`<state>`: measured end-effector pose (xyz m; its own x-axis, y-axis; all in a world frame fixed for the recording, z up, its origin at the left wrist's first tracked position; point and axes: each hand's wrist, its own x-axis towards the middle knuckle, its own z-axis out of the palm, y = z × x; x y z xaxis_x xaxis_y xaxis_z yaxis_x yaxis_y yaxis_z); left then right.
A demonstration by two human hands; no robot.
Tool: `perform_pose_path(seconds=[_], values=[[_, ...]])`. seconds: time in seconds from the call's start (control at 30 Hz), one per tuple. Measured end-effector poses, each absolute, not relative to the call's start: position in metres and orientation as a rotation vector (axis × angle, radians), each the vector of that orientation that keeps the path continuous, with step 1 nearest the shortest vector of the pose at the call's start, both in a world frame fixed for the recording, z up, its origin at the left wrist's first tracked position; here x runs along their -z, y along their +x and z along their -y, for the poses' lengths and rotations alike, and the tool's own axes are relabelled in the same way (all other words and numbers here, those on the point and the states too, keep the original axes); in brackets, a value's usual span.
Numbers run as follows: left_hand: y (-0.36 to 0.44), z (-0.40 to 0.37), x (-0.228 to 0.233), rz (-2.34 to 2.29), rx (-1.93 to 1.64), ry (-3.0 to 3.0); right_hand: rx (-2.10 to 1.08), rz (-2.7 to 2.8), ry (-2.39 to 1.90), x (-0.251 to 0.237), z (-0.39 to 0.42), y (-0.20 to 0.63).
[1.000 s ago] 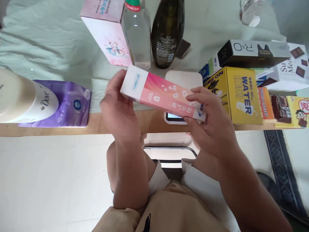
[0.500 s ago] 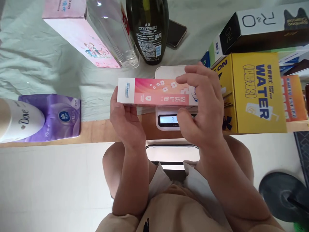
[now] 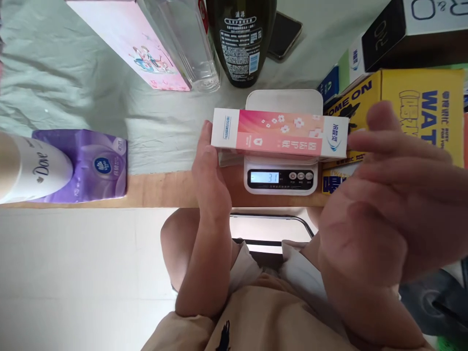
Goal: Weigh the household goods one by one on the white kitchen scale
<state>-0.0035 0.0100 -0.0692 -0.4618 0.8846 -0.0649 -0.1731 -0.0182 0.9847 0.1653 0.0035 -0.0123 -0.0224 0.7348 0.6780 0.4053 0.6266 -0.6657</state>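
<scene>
Presently, item one: pink toothpaste carton [image 3: 280, 134], lying lengthwise across the platform of a white kitchen scale [image 3: 281, 168], its ends overhanging at 3 and 9 o'clock; display reads 31

Risk, as a judgement: the carton is longer than the platform, so a nudge at either end could tip it off; the left thumb at the 9 o'clock end may also bear on it and falsify the reading

Left hand [image 3: 212, 178]: fingers curled beneath and beside the carton's 9 o'clock end, thumb against the end face; whether it grips or merely steadies cannot be told

Right hand [image 3: 387, 204]: lifted near the lens, blurred, fingers spread and loosely extended, holding nothing, clear of the carton's 3 o'clock end

Surroundings: yellow WATER box [image 3: 413, 107] at 3 o'clock of the scale; dark bottle [image 3: 241, 44] and clear bottle [image 3: 190, 44] at 12; purple tissue pack [image 3: 87, 163] and Dove bottle [image 3: 32, 168] at 9
</scene>
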Motion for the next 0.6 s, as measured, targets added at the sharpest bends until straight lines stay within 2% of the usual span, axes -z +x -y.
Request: perform_pose_path(seconds=[0.1, 0.23, 0.37, 0.47, 0.6], values=[[-0.011, -0.009, 0.069, -1.479, -1.636, 0.743, -0.274, 1.494, -0.702, 0.014, -0.009, 0.159], [-0.023, -0.007, 0.068, -1.491, -1.605, 0.762, -0.268, 1.232, -0.627, 0.014, -0.017, 0.147], [-0.022, -0.007, 0.068, -1.488, -1.591, 0.808, -0.324, 1.295, -0.6, 0.014, -0.014, 0.148], [-0.019, -0.006, 0.068, -1.514, -1.606, 0.8, -0.371, 1.397, -0.68, 0.014, -0.005, 0.162], [-0.021, -0.005, 0.068, -1.549, -1.61, 0.838, -0.61, 1.674, -1.023, 0.011, 0.008, 0.196]])
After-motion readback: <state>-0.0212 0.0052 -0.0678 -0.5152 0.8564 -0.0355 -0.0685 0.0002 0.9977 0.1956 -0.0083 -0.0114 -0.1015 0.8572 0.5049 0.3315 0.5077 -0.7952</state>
